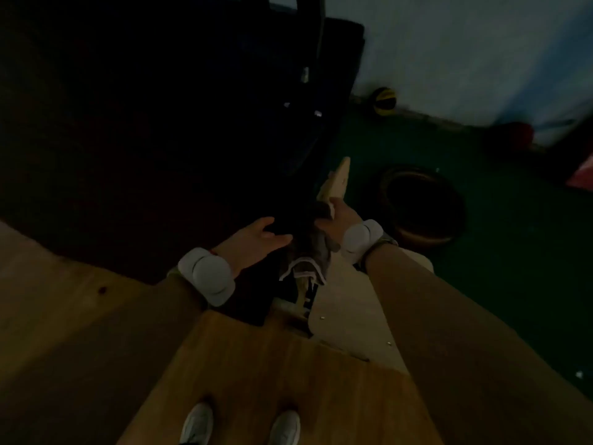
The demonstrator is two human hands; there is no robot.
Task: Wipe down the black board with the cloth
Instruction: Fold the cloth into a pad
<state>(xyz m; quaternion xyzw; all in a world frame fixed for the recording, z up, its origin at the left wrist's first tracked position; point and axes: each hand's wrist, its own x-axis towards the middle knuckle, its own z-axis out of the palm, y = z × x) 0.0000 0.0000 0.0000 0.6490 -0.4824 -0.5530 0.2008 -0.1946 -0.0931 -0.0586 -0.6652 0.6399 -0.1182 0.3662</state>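
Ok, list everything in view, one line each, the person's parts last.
Large flat black board: one, black, upper left.
Crumpled grey cloth: one, grey, hanging at the board's right edge.
Pale wooden frame piece: one, light wood, beside that edge.
Yellow-and-black ball: one, by the far wall.
Round dark basin: one, brown-rimmed, on the green floor, right.
Wooden plank platform: one, brown, underfoot.
White shoes: two, bottom centre.
Left hand: one, open, by the board.
Right hand: one, gripping the cloth.

The board (128,123) was black; cloth (308,255) grey-brown with a pale hem; wristbands (208,274) white; sleeves (449,316) tan; floor (497,252) dark green; ball (384,101) yellow with black stripes; wall (449,43) pale bluish white; platform (272,364) honey-brown with darker wood grain; shoes (197,423) white; basin (426,240) rim reddish brown.
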